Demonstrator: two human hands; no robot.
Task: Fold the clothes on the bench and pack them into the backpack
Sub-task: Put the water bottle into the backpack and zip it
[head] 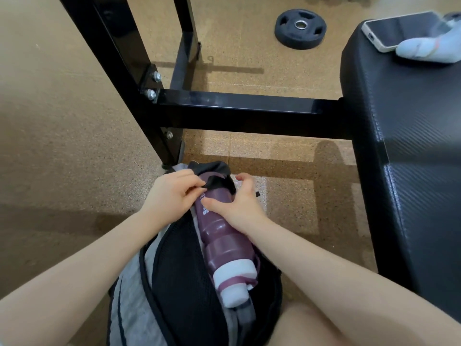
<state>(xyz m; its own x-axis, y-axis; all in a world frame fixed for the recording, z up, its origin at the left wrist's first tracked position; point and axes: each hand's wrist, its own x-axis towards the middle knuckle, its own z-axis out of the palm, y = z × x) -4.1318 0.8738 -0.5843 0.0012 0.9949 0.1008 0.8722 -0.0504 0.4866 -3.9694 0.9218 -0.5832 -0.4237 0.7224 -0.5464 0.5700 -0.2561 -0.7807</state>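
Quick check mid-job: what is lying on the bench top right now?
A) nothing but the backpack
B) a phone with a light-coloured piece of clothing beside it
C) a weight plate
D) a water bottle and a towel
B: the phone lies on the far end of the bench with a pale piece of clothing against it; the bottle is at the backpack, the weight plate on the floor.

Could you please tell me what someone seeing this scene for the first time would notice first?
Low in the middle, a purple water bottle lies on a grey and black backpack; the right hand grips it while the left hand pinches the black pocket edge over its far end. At upper right, a phone and a light garment rest on the black bench, with a weight plate on the floor beyond.
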